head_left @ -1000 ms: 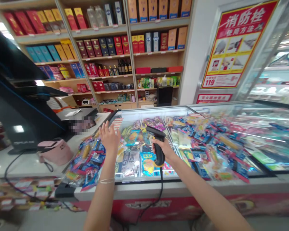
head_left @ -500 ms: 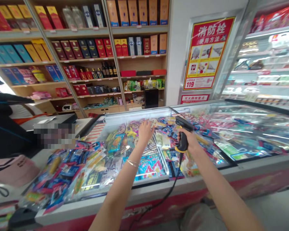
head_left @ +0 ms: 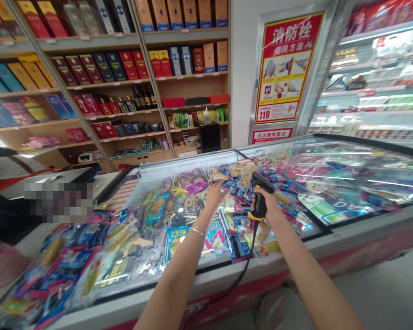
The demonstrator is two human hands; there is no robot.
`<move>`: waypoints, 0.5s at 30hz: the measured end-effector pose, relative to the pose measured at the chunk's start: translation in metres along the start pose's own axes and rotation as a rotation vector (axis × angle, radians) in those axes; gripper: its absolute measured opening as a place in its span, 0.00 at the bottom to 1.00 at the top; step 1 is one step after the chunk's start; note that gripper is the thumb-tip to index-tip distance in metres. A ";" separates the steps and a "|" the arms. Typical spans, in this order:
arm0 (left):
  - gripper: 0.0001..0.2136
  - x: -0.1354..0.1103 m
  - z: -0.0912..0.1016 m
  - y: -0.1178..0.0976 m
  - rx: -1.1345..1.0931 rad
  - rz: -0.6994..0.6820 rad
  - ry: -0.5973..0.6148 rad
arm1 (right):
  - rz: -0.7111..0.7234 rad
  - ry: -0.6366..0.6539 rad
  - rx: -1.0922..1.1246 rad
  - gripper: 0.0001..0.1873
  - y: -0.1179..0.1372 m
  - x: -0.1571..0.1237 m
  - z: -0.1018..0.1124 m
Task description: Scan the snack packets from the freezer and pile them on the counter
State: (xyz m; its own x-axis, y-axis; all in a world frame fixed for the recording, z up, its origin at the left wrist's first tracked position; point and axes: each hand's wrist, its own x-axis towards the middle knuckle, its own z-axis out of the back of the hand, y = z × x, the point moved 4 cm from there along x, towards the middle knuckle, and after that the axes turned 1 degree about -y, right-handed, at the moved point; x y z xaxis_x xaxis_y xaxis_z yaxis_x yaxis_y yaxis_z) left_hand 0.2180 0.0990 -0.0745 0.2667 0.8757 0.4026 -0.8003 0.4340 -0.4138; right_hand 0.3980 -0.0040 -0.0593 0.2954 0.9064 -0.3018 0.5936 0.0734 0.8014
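Relative to the freezer [head_left: 347, 242], the shelf unit [head_left: 192, 85] stands behind, the display case [head_left: 382, 98] behind and right, the counter [head_left: 103, 186] left, the first packet pile [head_left: 69, 259] on its left end, the second packet pile [head_left: 240, 191] on its middle, beneath the scanner [head_left: 260, 205].

1. Our right hand [head_left: 271, 207] grips a black handheld scanner [head_left: 260, 202] by its handle; its cable [head_left: 252, 250] hangs across the front edge of a freezer [head_left: 326, 250].
2. Our left hand [head_left: 214, 197], a bracelet [head_left: 198, 231] around its wrist, is over the freezer, fingers extended near blue packets [head_left: 239, 192]; we cannot tell whether they touch.
3. To our left lies a packet heap [head_left: 69, 259].
4. Behind the freezer we see shelves [head_left: 196, 87] of boxes [head_left: 125, 65] and, right of them, a red poster [head_left: 285, 59].
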 end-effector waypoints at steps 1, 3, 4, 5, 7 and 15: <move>0.24 0.001 -0.001 0.001 0.010 0.008 0.006 | 0.003 -0.005 0.001 0.09 0.000 0.000 0.000; 0.24 0.003 -0.002 0.001 0.029 0.031 0.012 | 0.002 -0.010 -0.005 0.09 0.000 -0.001 -0.001; 0.24 0.005 -0.002 0.001 0.037 0.046 0.012 | 0.001 -0.013 -0.012 0.09 0.000 -0.001 -0.001; 0.24 0.006 -0.002 0.000 0.041 0.059 0.010 | 0.000 -0.015 -0.019 0.09 0.000 -0.001 -0.001; 0.22 0.009 -0.001 -0.003 0.035 0.075 0.001 | 0.001 -0.022 -0.028 0.09 0.000 -0.002 -0.002; 0.16 -0.001 0.015 -0.013 -0.189 0.163 -0.072 | -0.013 -0.038 -0.033 0.07 0.006 -0.009 -0.009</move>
State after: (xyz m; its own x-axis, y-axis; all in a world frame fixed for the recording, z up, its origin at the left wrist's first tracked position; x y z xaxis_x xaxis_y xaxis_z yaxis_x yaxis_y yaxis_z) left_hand 0.2201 0.0893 -0.0569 0.0984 0.9229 0.3723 -0.7132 0.3263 -0.6204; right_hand 0.3921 -0.0085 -0.0477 0.3166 0.8887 -0.3316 0.5730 0.0994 0.8135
